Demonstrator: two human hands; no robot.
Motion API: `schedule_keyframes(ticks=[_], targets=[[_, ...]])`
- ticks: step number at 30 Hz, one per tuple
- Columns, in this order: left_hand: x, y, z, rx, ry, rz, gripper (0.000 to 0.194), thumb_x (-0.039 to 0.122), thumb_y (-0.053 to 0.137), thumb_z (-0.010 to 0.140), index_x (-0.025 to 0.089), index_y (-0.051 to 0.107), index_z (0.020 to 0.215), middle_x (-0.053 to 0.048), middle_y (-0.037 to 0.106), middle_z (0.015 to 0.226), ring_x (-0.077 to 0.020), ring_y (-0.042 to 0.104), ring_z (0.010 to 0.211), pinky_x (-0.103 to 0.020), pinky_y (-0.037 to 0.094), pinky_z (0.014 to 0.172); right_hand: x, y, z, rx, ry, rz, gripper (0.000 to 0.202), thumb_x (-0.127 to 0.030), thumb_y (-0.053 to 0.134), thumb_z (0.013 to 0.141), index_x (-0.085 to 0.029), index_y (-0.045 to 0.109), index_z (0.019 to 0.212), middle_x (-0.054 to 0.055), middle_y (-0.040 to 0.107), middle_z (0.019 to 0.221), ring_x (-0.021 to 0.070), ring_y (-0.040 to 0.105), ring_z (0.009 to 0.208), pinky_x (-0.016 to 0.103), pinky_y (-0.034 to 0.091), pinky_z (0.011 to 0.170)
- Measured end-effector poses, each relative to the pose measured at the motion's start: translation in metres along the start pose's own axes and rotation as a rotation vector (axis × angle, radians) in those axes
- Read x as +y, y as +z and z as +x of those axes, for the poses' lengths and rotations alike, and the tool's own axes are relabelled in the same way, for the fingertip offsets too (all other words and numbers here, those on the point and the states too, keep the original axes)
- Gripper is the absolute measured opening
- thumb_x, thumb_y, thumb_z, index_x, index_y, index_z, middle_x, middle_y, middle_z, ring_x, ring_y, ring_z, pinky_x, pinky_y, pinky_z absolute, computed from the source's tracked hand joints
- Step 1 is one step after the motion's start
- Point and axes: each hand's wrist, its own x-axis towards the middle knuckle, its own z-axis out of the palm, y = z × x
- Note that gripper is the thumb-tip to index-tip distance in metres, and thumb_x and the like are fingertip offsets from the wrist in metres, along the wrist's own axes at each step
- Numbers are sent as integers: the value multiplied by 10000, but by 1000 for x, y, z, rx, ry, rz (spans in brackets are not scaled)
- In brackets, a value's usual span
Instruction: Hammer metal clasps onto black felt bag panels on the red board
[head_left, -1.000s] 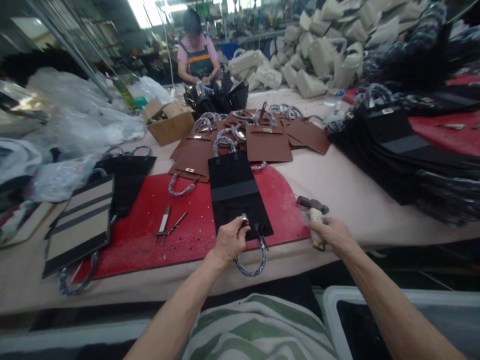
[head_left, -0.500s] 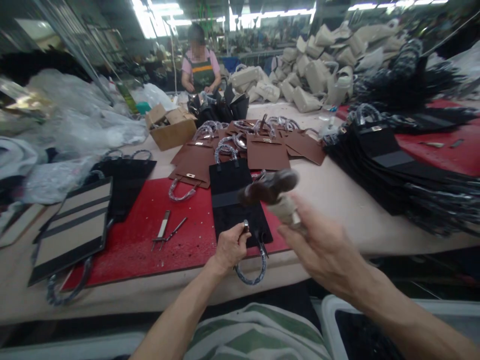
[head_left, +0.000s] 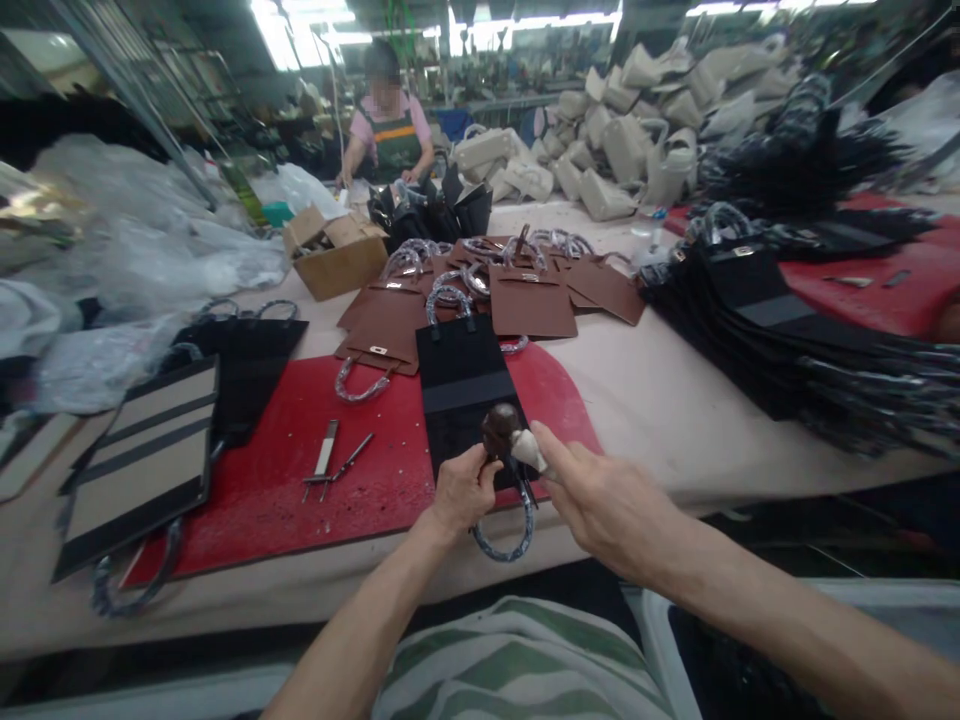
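A black bag panel (head_left: 469, 375) with wrapped handles lies on the red board (head_left: 262, 480) in front of me. My left hand (head_left: 465, 490) is closed around a small metal punch over the panel's near end; the hammer now hides the punch. My right hand (head_left: 592, 490) grips a hammer (head_left: 501, 428) by its pale, wrapped handle. The dark hammer head is right over my left fingertips, at the punch's top. A wrapped handle loop (head_left: 506, 545) hangs toward me from the panel's near edge.
Brown bag panels (head_left: 532, 300) lie beyond the board, near a cardboard box (head_left: 341, 265). Two slim metal tools (head_left: 324, 460) rest on the board. Left is a beige-and-black panel (head_left: 146, 450); right, a stack of black panels (head_left: 757, 330). A person (head_left: 390, 130) works across the table.
My right hand has swung the hammer down and left, from a raised position onto the punch. My left hand has stayed in place. The view has shifted slightly.
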Motion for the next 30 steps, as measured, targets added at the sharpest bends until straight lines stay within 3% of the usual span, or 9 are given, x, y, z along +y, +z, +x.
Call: schedule_keyframes(ticks=[2,4,9,12,15,17,20,24,30], targets=[[1,-1,0,-8,-7,5,133,140,544,901,212,648,942,-41,728,829,-179,697,724,-256,513,651,15,15,-10,-212,87,-18,455,-300,438,943,-193,537,1374,102,741,889,249,694,712,312,458,588],[1,-1,0,-12,-20,13,108,154,549,907,204,643,926,-44,724,831,-186,699,742,-261,512,664,32,22,-18,-272,206,56,400,-321,478,922,-218,591,1292,70,722,835,222,664,695,292,433,607],[0,0,-1,-5,-38,-20,104,164,557,913,201,632,975,-51,735,901,-186,711,817,-263,527,739,93,47,-43,-205,722,563,337,-446,492,856,-195,606,1050,-26,548,621,132,503,437,247,361,442],[0,-1,-1,-14,-54,-34,80,177,565,911,206,629,948,-48,727,885,-186,708,814,-262,529,742,134,68,-59,-94,972,595,293,-472,482,852,-191,562,884,-4,549,631,128,504,423,238,324,399],[1,-3,0,-15,-69,-35,81,187,561,915,211,630,949,-47,726,893,-187,707,831,-264,531,756,157,78,-67,-39,896,300,320,-446,465,892,-172,580,773,97,609,664,192,588,530,308,426,491],[1,-4,0,-17,-71,-32,87,195,557,918,213,634,957,-49,727,902,-188,708,843,-268,533,768,154,83,-65,8,783,132,301,-413,521,886,-143,644,838,204,668,866,291,656,778,412,501,673],[2,-4,-1,-22,-78,-40,95,211,555,918,211,640,960,-52,730,902,-190,710,844,-275,539,779,123,100,-51,116,522,65,400,-367,554,892,-112,643,1188,253,583,1282,370,561,1160,515,456,967],[5,-3,0,-26,-107,-81,114,229,554,909,214,653,963,-57,738,926,-195,712,871,-291,547,812,67,142,-31,37,205,108,599,-414,620,869,-139,539,1395,170,507,1457,323,442,1353,485,359,1137],[-2,-15,19,227,-509,-525,241,419,540,909,195,595,978,-47,735,882,-196,733,811,-339,601,773,40,179,-30,-32,197,48,694,-409,614,870,-75,467,1460,180,421,1553,363,321,1446,561,213,1200]])
